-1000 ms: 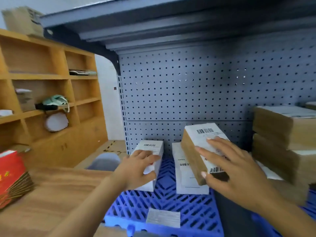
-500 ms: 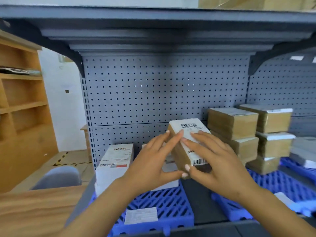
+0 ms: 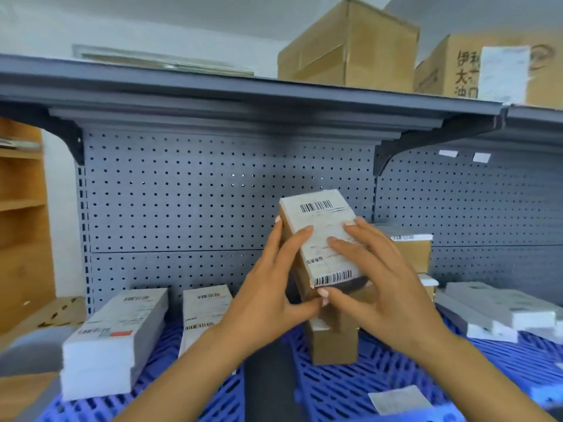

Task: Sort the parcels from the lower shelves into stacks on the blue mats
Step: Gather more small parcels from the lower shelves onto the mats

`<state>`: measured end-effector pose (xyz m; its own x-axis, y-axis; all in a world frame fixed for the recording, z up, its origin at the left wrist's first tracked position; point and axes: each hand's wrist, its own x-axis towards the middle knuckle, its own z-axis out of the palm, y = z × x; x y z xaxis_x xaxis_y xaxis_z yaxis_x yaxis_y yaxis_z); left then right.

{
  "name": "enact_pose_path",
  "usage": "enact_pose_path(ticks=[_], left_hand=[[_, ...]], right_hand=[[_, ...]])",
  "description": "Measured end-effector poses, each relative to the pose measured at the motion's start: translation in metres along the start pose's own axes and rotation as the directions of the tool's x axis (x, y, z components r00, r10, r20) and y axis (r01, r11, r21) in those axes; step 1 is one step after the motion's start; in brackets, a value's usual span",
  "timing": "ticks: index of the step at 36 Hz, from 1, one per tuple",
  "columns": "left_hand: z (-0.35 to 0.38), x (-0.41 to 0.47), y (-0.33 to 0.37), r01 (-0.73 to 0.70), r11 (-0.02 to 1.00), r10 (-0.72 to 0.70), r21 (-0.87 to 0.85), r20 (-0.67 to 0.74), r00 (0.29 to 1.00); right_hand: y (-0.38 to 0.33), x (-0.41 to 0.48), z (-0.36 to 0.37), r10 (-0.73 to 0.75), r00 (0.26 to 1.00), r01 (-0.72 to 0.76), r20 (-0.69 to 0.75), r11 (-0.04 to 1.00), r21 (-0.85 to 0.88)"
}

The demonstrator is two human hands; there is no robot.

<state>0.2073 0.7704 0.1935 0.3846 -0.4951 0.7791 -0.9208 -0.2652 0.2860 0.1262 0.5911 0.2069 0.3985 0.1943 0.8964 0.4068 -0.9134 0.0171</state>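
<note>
both hands [image 3: 268,296] [image 3: 377,287] grip the parcel [image 3: 323,236], label toward camera, long axis tilted up-left.

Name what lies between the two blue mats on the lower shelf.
A bare dark strip of shelf, seen in the head view, separates the left blue mat from the right blue mat.

Both hands hold a parcel [image 3: 323,236] up before the pegboard [image 3: 182,202], the left hand [image 3: 268,303] on its left side and the right hand [image 3: 377,287] on its right, above the gap between two mats. On the left mat [image 3: 158,391] an outer parcel [image 3: 112,336] lies at the left, with an inner parcel [image 3: 204,312] just right of it. On the right mat [image 3: 396,370] a stack of parcels [image 3: 335,345] stands just behind the hands, and flat parcels [image 3: 499,309] lie farther right. The upper shelf [image 3: 243,92] overhead carries cartons [image 3: 350,47] at its right. Wooden shelving [image 3: 21,223] stands at the far left.
</note>
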Motion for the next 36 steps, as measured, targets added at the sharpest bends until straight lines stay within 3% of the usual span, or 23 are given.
enact_pose_path(ticks=[7, 14, 26, 36], left_hand=[[0.024, 0.043, 0.020, -0.033, 0.996, 0.040, 0.084, -0.084, 0.996], [0.041, 0.075, 0.031, 0.062, 0.993, -0.049, 0.101, -0.130, 0.990], [0.064, 0.096, 0.019, 0.169, 0.968, -0.165, 0.188, -0.039, 0.986], [0.067, 0.111, 0.002, 0.159, 0.982, -0.155, 0.101, -0.044, 0.987]], right_hand=[[0.059, 0.018, -0.021, -0.130, 0.991, 0.131, -0.031, 0.991, 0.023], [0.102, 0.036, -0.032, -0.208, 0.976, 0.207, -0.059, 0.978, -0.013], [0.144, -0.001, 0.005, -0.090, 0.993, 0.093, -0.071, 0.995, 0.034], [0.151, 0.015, 0.024, -0.043, 0.998, 0.044, -0.044, 0.999, 0.026]])
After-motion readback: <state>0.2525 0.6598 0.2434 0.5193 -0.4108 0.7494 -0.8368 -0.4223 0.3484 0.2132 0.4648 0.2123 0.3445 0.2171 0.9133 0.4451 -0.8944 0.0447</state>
